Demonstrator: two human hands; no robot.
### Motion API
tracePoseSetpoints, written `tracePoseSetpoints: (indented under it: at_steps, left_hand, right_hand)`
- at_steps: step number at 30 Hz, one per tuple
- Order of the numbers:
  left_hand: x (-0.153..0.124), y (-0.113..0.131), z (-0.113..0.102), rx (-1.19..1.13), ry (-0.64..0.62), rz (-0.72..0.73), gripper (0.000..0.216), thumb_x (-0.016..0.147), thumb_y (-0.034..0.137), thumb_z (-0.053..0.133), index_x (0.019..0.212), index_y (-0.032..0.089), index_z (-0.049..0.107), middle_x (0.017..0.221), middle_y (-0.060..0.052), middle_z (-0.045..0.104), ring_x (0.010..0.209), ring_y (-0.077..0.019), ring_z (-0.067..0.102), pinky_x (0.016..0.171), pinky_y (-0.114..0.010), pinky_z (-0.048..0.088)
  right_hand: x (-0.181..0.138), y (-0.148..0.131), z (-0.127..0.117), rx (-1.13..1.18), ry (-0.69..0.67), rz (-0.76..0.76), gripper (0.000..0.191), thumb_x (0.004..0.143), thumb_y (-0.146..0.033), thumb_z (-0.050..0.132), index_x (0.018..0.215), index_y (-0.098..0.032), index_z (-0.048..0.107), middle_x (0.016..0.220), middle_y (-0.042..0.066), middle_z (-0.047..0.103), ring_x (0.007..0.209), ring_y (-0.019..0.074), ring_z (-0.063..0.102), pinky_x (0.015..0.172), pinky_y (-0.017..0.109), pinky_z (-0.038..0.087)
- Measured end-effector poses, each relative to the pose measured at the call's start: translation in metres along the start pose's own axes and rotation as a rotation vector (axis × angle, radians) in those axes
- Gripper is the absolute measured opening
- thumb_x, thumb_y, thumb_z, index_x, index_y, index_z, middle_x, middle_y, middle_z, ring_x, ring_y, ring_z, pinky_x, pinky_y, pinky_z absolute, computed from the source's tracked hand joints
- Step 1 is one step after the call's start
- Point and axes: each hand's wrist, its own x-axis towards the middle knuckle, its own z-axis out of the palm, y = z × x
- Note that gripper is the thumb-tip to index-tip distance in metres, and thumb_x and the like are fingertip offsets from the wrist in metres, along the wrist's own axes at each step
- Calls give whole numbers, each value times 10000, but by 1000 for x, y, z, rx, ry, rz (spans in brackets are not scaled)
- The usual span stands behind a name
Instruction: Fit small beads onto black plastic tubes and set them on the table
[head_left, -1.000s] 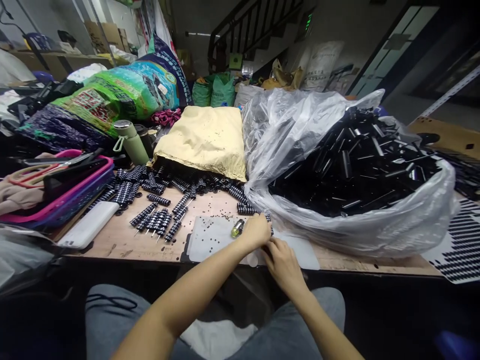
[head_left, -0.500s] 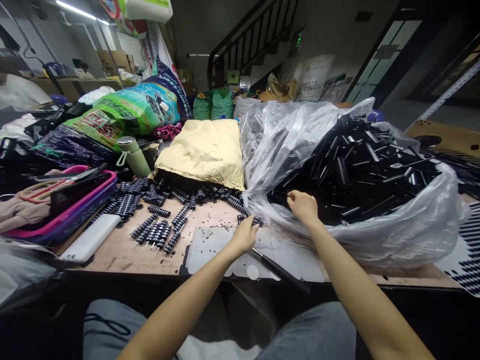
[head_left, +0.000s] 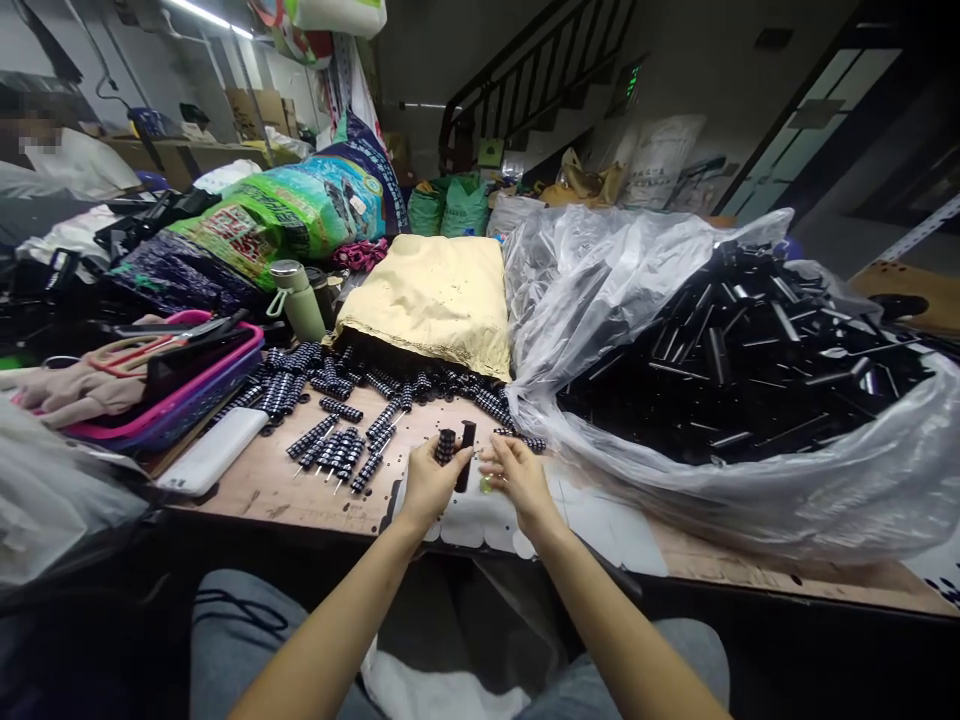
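Observation:
My left hand point(head_left: 426, 485) is closed around a short black-and-white ribbed cylinder point(head_left: 445, 443), whose end sticks up above the fingers. Against that thumb stands a slim glossy black piece point(head_left: 466, 440), upright between my two hands. My right hand point(head_left: 523, 482) is just right of it, fingers curled inward. A small pale green thing point(head_left: 486, 485) shows at its fingertips, too small to name. Beneath both hands lies a whitish sheet point(head_left: 480, 525) on the table. Past my right hand, another ribbed cylinder point(head_left: 531, 441) lies near the plastic bag.
A large clear bag point(head_left: 750, 500) of black pieces point(head_left: 716, 355) fills the right side. Ribbed cylinders point(head_left: 341, 450) lie left, some on thin rods. Behind stands a cream sack point(head_left: 431, 290). A pink basket point(head_left: 251, 345), white box point(head_left: 214, 450) and green flask point(head_left: 300, 305) are left.
My right hand has come left from the bag's edge to beside my left hand. My left hand has moved left with a ribbed cylinder; a black piece now shows between them. The view has shifted.

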Motion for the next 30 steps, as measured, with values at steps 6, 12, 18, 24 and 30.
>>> tracePoseSetpoints:
  at_steps: [6, 12, 18, 24, 30]
  left_hand:
    - [-19, -1, -8, 298, -98, 355, 211, 767, 342, 541, 650, 167, 541, 659, -6, 533, 637, -114, 497, 600, -219, 393]
    - [-20, -1, -13, -173, -146, -36, 405, 785, 491, 463, 1054, 191, 500, 678, 27, 504, 426, -45, 393, 380, -161, 303]
    - [-24, 1, -16, -325, -194, -274, 598, 744, 520, 504, 1233, 180, 443, 520, 78, 414, 317, -26, 298, 307, -145, 202]
    - [-15, -19, -13, 250, -36, 24, 423, 836, 378, 402, 1171, 151, 524, 759, -53, 594, 626, -143, 552, 567, -272, 462]
    - [-31, -67, -20, 1061, 115, 368, 480, 787, 188, 465, 1265, 173, 426, 1050, -122, 566, 976, -282, 495, 854, -481, 401]
  right_hand:
    - [-22, -4, 14, 213, -358, 469, 554, 693, -704, 410, 798, -172, 527, 677, 29, 589, 672, 163, 607, 636, 323, 499]
    - [-16, 10, -4, -268, -78, -141, 792, 541, -474, 705, 1209, -243, 348, 1226, 98, 465, 1136, 244, 454, 894, 406, 424]
    - [-39, 3, -20, -851, -340, -638, 994, 552, -316, 719, 1357, -207, 145, 1389, 117, 256, 1285, 255, 248, 1036, 428, 291]
    - [-42, 10, -15, -1025, -366, -713, 985, 562, -277, 679, 1374, -161, 133, 1395, 151, 252, 1304, 284, 210, 1050, 457, 254]
    - [-14, 69, -60, -1065, -335, -576, 869, 604, -387, 642, 1331, -144, 232, 1334, 197, 360, 1230, 329, 356, 956, 478, 380]
